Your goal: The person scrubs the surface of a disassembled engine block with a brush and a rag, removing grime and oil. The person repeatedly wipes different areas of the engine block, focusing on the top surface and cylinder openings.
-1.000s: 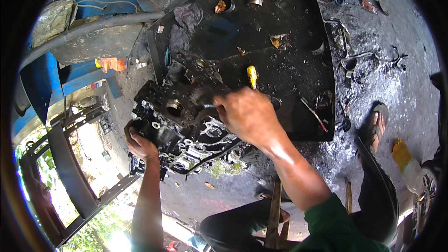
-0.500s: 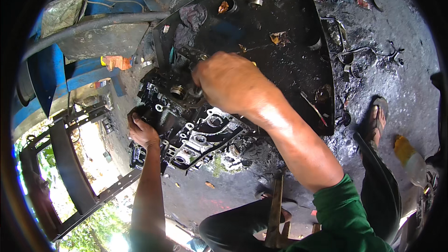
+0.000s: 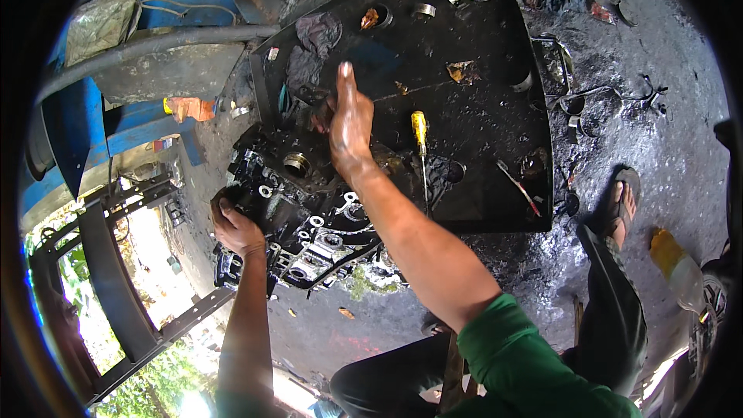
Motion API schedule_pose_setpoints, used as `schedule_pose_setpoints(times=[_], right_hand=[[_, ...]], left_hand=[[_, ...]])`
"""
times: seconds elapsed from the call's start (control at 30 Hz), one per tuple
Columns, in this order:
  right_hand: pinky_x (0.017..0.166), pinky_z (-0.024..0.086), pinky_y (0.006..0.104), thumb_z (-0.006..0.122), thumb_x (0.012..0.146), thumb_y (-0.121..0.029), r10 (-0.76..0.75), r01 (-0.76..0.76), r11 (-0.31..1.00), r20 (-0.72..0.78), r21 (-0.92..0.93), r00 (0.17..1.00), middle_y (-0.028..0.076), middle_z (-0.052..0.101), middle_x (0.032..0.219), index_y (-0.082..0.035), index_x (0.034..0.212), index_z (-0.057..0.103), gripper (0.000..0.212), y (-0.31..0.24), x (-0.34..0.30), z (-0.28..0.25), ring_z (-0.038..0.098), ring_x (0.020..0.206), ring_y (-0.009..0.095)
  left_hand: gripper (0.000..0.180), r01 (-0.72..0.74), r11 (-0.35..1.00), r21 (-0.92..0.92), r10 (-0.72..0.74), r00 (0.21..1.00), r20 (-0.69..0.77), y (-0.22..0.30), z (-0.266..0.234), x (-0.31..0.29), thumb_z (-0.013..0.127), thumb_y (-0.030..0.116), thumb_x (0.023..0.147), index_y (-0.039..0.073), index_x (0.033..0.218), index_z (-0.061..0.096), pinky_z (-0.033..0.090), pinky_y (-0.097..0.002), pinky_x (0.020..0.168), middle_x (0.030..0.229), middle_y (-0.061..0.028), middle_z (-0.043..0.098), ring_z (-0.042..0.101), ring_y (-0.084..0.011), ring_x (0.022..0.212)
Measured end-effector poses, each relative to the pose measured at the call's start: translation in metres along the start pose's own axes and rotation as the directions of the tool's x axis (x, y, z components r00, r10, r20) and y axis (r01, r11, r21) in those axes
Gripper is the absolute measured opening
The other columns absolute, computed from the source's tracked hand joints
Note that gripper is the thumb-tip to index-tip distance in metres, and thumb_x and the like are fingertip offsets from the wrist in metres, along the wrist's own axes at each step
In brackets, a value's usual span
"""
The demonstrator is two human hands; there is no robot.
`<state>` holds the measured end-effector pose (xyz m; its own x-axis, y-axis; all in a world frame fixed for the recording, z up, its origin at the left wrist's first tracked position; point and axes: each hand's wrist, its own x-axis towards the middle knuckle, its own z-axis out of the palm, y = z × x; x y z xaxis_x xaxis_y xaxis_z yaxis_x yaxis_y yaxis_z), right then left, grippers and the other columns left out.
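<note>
A dark, oily engine block (image 3: 329,240) lies at the near left edge of a black metal tray (image 3: 433,39). My left hand (image 3: 236,228) presses on the block's left end with its fingers bent over the dark edge. At the block's far side is my right hand (image 3: 350,128), its thumb stretched away from me and its other fingers curled. What those fingers close round is hidden. A shiny metal ring (image 3: 296,162) sits in the block, left of my right hand. To the right, a screwdriver (image 3: 419,131) with a yellow handle lies in the tray.
A crumpled dark rag (image 3: 317,35) and several curved bearing shells (image 3: 424,10) lie in the tray. A thin red-ended stick (image 3: 520,188) is at its right. Blue metalwork with a grey pipe (image 3: 155,42) stands at the left. A sandalled foot (image 3: 621,201) is on the right.
My right hand has swung left and turned, so its thumb now points away from me. The screwdriver it covered has come into view. My left hand keeps its place.
</note>
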<state>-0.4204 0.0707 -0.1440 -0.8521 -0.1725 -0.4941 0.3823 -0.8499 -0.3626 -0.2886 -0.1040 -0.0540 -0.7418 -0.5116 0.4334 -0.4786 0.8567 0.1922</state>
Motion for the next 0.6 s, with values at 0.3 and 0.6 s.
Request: schedule_pose_setpoints(times=[0.3,0.6], right_hand=[[0.042,0.031,0.0289,0.044,0.091,-0.069,-0.119,0.159,0.949,-0.161,0.271,0.980,-0.001,0.033,0.057,-0.013,0.065,0.037,0.062,-0.064,-0.056,0.005,0.032,0.043,0.011],[0.045,0.037,0.0309,0.040,0.092,-0.068,0.050,0.071,0.916,-0.290,0.395,0.956,0.001,0.038,0.056,-0.010,0.072,0.048,0.062,-0.050,-0.061,-0.016,0.040,0.045,0.016]], left_hand=[[0.043,-0.053,0.997,0.061,0.054,0.998,-0.025,-0.007,0.001,0.001,0.037,0.036,0.096,0.004,0.104,0.066,0.048,-0.0467,0.076,0.097,-0.0180,0.068,0.064,-0.0388,0.087],[0.046,0.033,0.998,0.057,-0.032,0.999,-0.009,-0.001,0.001,0.002,0.037,0.038,0.096,0.003,0.105,0.066,0.047,-0.0474,0.077,0.098,-0.0196,0.067,0.064,-0.0397,0.088]])
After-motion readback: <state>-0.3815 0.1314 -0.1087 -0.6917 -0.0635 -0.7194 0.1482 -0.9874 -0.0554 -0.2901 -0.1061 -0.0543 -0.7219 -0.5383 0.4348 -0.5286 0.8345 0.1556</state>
